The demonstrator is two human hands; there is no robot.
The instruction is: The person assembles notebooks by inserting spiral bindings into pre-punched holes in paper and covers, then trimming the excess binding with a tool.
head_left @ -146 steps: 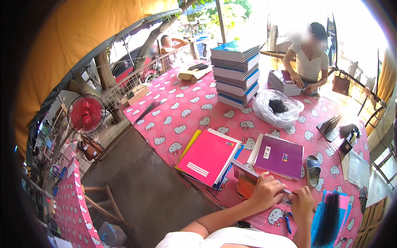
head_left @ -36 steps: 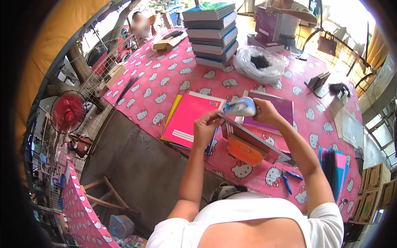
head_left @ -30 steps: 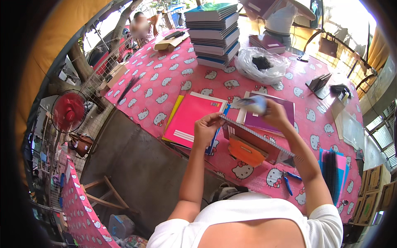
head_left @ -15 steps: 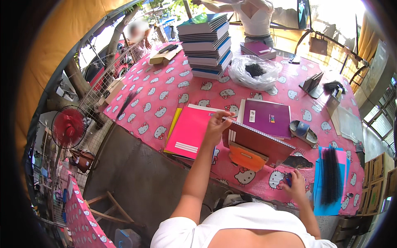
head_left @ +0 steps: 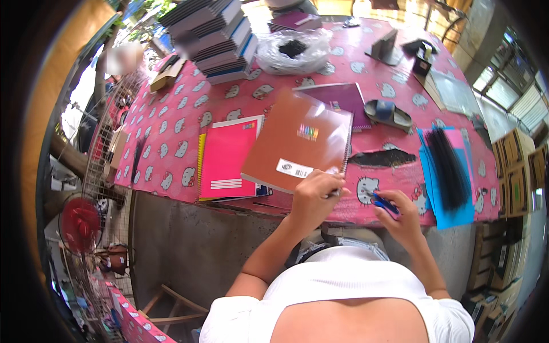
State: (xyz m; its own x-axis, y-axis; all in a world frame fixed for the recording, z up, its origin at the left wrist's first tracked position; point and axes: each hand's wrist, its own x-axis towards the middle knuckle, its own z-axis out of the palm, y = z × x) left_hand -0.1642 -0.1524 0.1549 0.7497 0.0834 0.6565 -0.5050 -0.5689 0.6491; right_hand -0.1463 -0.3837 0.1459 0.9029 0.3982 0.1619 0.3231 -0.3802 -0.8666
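Observation:
A brown spiral notebook [head_left: 297, 134] lies tilted in front of me, its coil along the right edge. My left hand [head_left: 318, 197] is closed at its near right corner, by the coil's end; the fingertips partly hide what they pinch. My right hand [head_left: 400, 216] is closed round small blue-handled pliers [head_left: 386, 204], their jaws toward the notebook and a little apart from it. To the left, a pink notebook [head_left: 231, 154] rests on a yellow-coiled one. A purple notebook [head_left: 343, 97] is partly covered by the brown one.
Black coils [head_left: 446, 168] lie on blue sheets [head_left: 426, 197] at the right. A slipper [head_left: 389, 114] sits beyond a torn patch [head_left: 383, 159] in the pink tablecloth. Farther off stand a tall notebook stack [head_left: 220, 43] and a plastic bag [head_left: 294, 51] with black contents.
The brown notebook has turned from standing on edge to lying tilted, hiding the orange block. My left hand moved from its far end to its near corner. My right hand raised the pliers.

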